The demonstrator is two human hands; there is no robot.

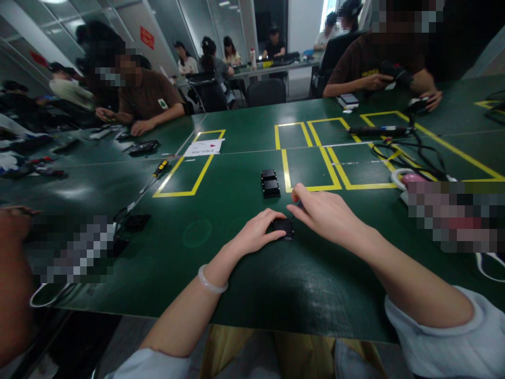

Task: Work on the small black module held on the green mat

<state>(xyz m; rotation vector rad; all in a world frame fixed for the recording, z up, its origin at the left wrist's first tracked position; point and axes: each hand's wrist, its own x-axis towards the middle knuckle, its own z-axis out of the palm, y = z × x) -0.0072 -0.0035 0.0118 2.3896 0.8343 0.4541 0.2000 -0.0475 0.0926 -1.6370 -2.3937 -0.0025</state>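
Observation:
A small, flat, black rectangular piece [284, 230] lies on the green table in front of me. My left hand [262, 230], wearing a pale bracelet [212, 281] at the wrist, grips its left side between thumb and fingers. Close to the upper right corner of that piece, my right hand [315, 210] is closed in a pinch. Something dark and thin shows at its fingertips, too small to name. Beyond my hands sits another black piece [271, 184], made of two joined square parts and touched by neither hand.
Yellow tape outlines [311, 188] mark the green tabletop [232, 210]. A yellow-and-black screwdriver [161, 168] and a white paper [204, 147] lie to the left. Black cables [424, 152] and a pink item [414, 180] are at right. Co-workers sit across the table; another person's arm [13, 279] is at far left.

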